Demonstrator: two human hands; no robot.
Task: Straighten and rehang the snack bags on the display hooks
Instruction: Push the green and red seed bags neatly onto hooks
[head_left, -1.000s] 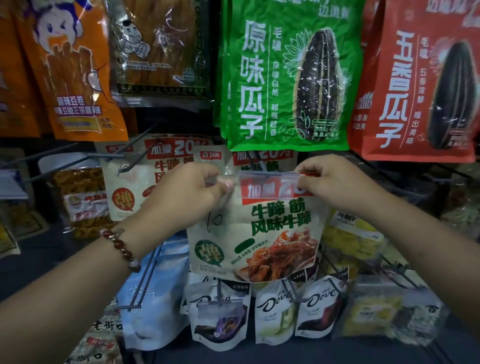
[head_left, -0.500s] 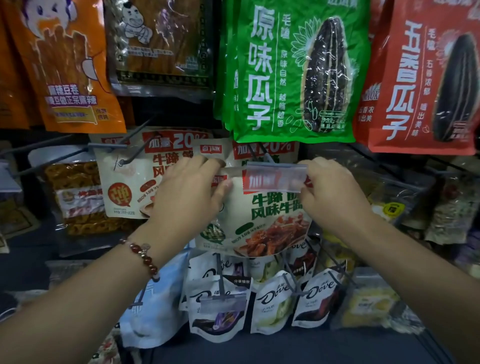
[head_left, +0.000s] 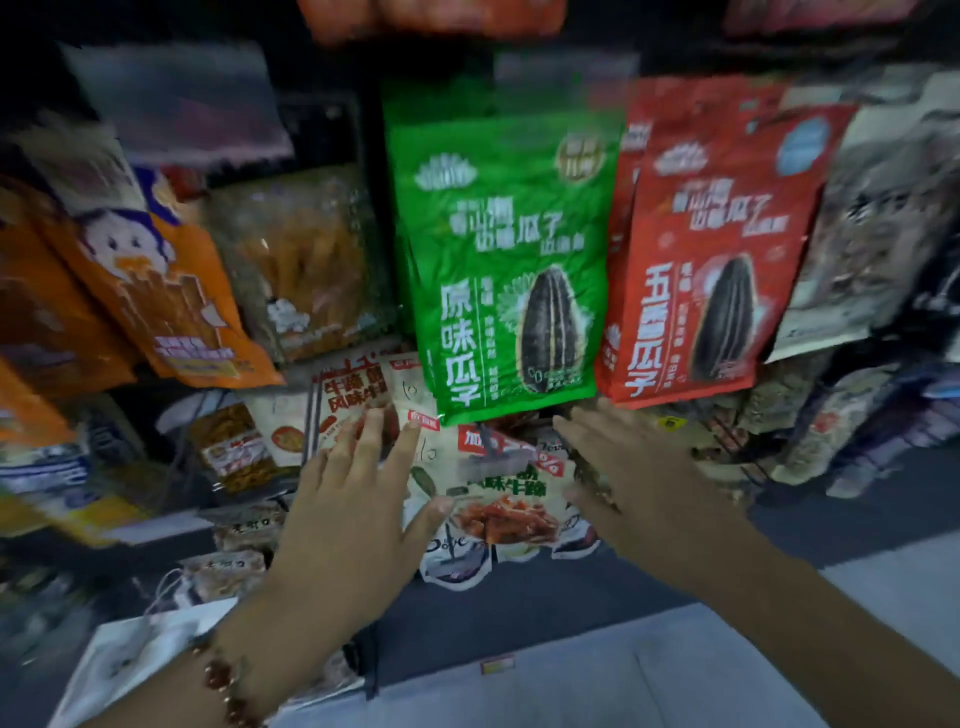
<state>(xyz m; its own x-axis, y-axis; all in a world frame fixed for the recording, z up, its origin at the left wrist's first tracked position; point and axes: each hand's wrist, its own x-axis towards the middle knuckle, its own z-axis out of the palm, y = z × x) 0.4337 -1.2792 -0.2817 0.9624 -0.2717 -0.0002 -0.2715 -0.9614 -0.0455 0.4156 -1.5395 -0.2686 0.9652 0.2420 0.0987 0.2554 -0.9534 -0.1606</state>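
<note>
- The white snack bag (head_left: 498, 488) with the red strip on top hangs low in the middle of the rack, between the two hands.
- The left hand (head_left: 353, 499) is at 9 o'clock from it. Its fingers are straight and spread wide, and it holds nothing. Its thumb tip sits at the bag's left edge.
- The right hand (head_left: 639, 478) is at 3 o'clock from the bag. It is open and flat too, and holds nothing.
- A big green seed bag (head_left: 506, 260) hangs at 12 o'clock. Its bottom edge hangs in front of the white bag's top, so the hook is hard to see.
- A red seed bag (head_left: 711, 244) hangs at 1 o'clock.
- An orange bag (head_left: 156, 280) with a cartoon face tilts at 10 o'clock.
- Small chocolate packs (head_left: 457, 556) hang at 6 o'clock, partly hidden behind the white bag.
- A bead bracelet (head_left: 228, 680) is on the left wrist.
- The picture is blurry.
</note>
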